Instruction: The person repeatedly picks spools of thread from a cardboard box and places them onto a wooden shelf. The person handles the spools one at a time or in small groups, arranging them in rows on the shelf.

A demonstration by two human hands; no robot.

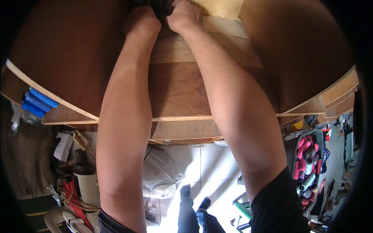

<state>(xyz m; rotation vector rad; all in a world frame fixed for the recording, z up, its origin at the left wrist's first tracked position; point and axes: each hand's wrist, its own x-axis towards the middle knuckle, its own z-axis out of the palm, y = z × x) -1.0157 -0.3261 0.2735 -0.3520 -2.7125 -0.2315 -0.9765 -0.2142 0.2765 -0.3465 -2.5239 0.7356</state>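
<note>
Both my arms reach up and forward into a brown wooden shelf compartment (pixel 176 91). My left hand (pixel 142 20) is deep inside near its left wall, with fingers curled and mostly hidden in shadow. Close by on the right, my right hand (pixel 186 16) is bent inward, its fingers partly cut off by the top edge. Between and beyond the hands is a black object (pixel 158 6), too dark and cropped to name. Both hands look closed at it; their exact grip is hidden.
Blue thread spools (pixel 37 101) lie in the neighbouring left compartment. A grey bin (pixel 292 149) of pink and grey spools stands low on the right. Below are a clear plastic bag (pixel 161 174), a white box (pixel 63 146) and a green metal frame (pixel 243 209) on the tiled floor (pixel 217 159).
</note>
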